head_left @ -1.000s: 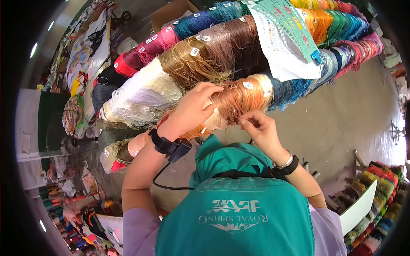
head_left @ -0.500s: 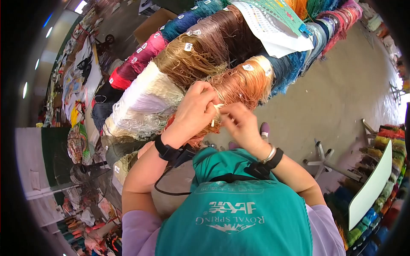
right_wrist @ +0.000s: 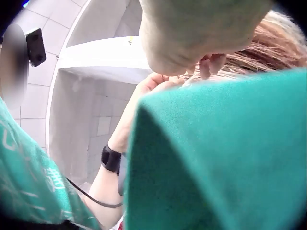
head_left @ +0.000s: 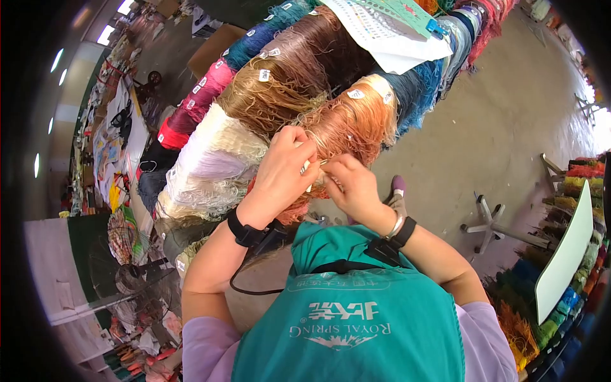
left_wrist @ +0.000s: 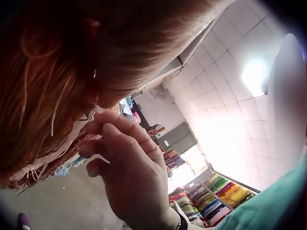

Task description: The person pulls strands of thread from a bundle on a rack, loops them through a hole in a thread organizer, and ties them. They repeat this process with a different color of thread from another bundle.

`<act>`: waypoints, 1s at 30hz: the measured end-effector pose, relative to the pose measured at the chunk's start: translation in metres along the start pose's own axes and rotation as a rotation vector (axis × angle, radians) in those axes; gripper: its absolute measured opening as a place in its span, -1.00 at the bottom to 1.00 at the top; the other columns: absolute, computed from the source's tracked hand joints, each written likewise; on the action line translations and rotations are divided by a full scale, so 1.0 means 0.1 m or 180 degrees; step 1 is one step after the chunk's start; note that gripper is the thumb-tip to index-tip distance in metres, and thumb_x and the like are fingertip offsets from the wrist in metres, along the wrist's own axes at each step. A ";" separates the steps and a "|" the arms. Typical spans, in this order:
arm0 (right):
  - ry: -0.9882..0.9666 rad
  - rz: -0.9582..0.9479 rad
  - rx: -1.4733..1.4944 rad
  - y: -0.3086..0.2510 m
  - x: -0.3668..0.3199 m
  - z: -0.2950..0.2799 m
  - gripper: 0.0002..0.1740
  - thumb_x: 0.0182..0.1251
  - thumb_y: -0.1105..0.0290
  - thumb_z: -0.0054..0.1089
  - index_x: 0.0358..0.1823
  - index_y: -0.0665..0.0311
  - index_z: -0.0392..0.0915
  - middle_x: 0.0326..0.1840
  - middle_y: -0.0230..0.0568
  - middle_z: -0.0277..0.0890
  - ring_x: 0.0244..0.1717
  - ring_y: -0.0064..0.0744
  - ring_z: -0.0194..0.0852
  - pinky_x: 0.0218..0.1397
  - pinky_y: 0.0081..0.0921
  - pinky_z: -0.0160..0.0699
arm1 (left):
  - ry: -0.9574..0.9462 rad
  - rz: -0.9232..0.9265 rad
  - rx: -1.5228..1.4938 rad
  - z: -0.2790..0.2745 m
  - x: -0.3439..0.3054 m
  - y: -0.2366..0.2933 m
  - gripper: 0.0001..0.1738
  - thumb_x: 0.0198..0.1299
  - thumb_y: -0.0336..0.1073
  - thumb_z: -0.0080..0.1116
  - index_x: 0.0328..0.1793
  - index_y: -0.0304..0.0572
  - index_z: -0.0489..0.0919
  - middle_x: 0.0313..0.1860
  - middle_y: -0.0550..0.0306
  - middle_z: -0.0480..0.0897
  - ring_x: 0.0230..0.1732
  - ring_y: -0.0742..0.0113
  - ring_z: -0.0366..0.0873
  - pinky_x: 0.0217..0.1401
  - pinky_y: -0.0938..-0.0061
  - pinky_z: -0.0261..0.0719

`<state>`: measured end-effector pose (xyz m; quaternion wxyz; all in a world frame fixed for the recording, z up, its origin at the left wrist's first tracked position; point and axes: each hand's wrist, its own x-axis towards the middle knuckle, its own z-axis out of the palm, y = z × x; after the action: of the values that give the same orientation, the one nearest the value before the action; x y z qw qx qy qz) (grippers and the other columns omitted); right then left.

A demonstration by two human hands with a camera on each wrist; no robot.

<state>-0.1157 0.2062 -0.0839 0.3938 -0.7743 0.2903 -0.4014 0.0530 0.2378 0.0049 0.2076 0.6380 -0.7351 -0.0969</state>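
Observation:
Both hands work close together at the near end of a copper-orange thread hank [head_left: 358,121], one of several tagged hanks of thread. My left hand [head_left: 287,167] has curled fingers and pinches a small whitish piece [head_left: 305,168], likely pale thread or a tag; I cannot tell which. Right beside it, the thumb and fingertips of my right hand [head_left: 354,186] pinch a pale strand at the left fingertips. In the left wrist view, the right hand [left_wrist: 132,165] shows its thumb and fingers drawn together against the threads. Much of the left hand [right_wrist: 156,82] is hidden in the right wrist view.
Left of the orange hank hang cream thread [head_left: 213,162] and olive-brown thread [head_left: 264,99]. A printed sheet [head_left: 388,38] with a blue clip lies on top. A chair base [head_left: 487,223] stands on the floor at right, near a white board [head_left: 563,254] and more thread hanks.
My right hand has moved left to meet the left hand, and the whitish piece has come into view between them. The head view has shifted, and a shoe now shows on the floor.

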 end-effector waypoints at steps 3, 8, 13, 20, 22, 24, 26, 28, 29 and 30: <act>-0.0191 0.0249 0.0175 0.05 -0.13 0.11 -0.81 0.21 0.49 0.18 -0.14 0.24 0.62 -0.17 -0.12 0.58 -0.18 -0.03 0.61 -0.15 -0.23 0.60 | 0.0019 -0.0017 -0.0029 0.03 0.00 -0.02 -0.81 0.04 -0.45 0.27 -0.25 -0.27 0.49 -0.06 -0.07 0.44 0.01 -0.05 0.46 0.06 0.24 0.48; 0.0192 0.0654 0.0577 0.05 -0.06 -0.01 -0.89 0.22 0.47 0.27 -0.23 0.27 0.62 -0.27 -0.14 0.58 -0.38 -0.17 0.61 -0.30 -0.36 0.59 | 0.0006 -0.0099 0.0088 0.02 0.03 -0.01 -0.65 0.05 -0.41 0.30 -0.06 -0.26 0.44 -0.02 -0.12 0.43 0.07 -0.12 0.45 0.12 0.20 0.47; 0.0603 0.0229 0.0183 -0.08 0.14 -0.01 -0.87 0.17 0.47 0.33 -0.24 0.23 0.62 -0.32 -0.20 0.55 -0.45 -0.30 0.58 -0.41 -0.41 0.56 | 0.0001 -0.0142 0.0127 0.04 0.02 -0.01 -0.63 0.04 -0.41 0.29 -0.04 -0.25 0.43 0.00 -0.13 0.43 0.09 -0.15 0.45 0.13 0.17 0.47; 0.0653 0.0450 0.0075 -0.01 0.23 0.12 -0.92 0.15 0.48 0.33 -0.31 0.24 0.62 -0.41 -0.27 0.51 -0.48 -0.43 0.54 -0.42 -0.51 0.51 | 0.0033 -0.0128 0.0112 0.06 0.00 -0.04 -0.61 0.02 -0.42 0.30 -0.03 -0.25 0.43 0.01 -0.14 0.44 0.09 -0.14 0.45 0.13 0.17 0.47; 0.0621 0.0681 0.0578 -0.03 0.20 0.08 -0.95 0.18 0.48 0.31 -0.34 0.25 0.62 -0.42 -0.36 0.52 -0.48 -0.53 0.52 -0.40 -0.57 0.49 | 0.0081 -0.0138 0.0111 0.06 0.00 -0.05 -0.60 0.01 -0.41 0.30 -0.02 -0.24 0.44 -0.01 -0.10 0.45 0.08 -0.11 0.46 0.12 0.18 0.48; 0.0459 0.1288 0.1707 0.04 0.18 0.07 -0.98 0.22 0.49 0.28 -0.33 0.24 0.61 -0.41 -0.44 0.52 -0.46 -0.63 0.47 -0.42 -0.65 0.41 | 0.0169 -0.0148 0.0102 0.07 0.00 -0.06 -0.60 -0.01 -0.39 0.31 -0.02 -0.21 0.47 -0.03 -0.04 0.46 0.06 -0.05 0.47 0.11 0.19 0.50; 0.0365 0.1822 0.2587 0.08 0.14 0.01 -0.99 0.26 0.49 0.25 -0.31 0.24 0.61 -0.41 -0.50 0.52 -0.46 -0.70 0.43 -0.44 -0.72 0.32 | 0.0141 -0.0137 0.0054 0.06 -0.01 -0.04 -0.55 0.01 -0.40 0.30 0.06 -0.25 0.44 0.01 -0.10 0.45 0.10 -0.10 0.46 0.15 0.19 0.48; 0.0329 0.2269 0.3245 0.02 0.13 -0.09 -0.98 0.30 0.51 0.21 -0.28 0.23 0.60 -0.40 -0.53 0.52 -0.46 -0.74 0.40 -0.46 -0.78 0.23 | 0.0132 -0.0126 0.0040 0.05 -0.02 -0.04 -0.52 0.03 -0.41 0.29 0.10 -0.27 0.43 0.03 -0.13 0.45 0.12 -0.12 0.46 0.18 0.19 0.46; 0.0497 0.2326 0.3310 -0.02 0.14 -0.08 -0.96 0.33 0.48 0.19 -0.23 0.22 0.58 -0.44 -0.50 0.50 -0.51 -0.76 0.38 -0.51 -0.80 0.11 | 0.0133 -0.0116 0.0045 0.05 -0.02 -0.04 -0.52 0.03 -0.41 0.29 0.11 -0.27 0.43 0.04 -0.13 0.45 0.13 -0.12 0.45 0.19 0.19 0.46; 0.0413 0.2287 0.3383 0.00 0.12 -0.10 -0.97 0.35 0.47 0.19 -0.22 0.22 0.58 -0.42 -0.48 0.53 -0.51 -0.75 0.39 -0.52 -0.80 0.12 | 0.0133 -0.0103 0.0050 0.05 -0.02 -0.05 -0.52 0.03 -0.41 0.29 0.11 -0.27 0.43 0.04 -0.13 0.45 0.13 -0.12 0.45 0.19 0.19 0.46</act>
<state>-0.1184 0.1929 -0.0754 0.8151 -0.3024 0.3164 -0.3795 0.0552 0.2382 -0.0018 0.2162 0.6534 -0.7209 -0.0812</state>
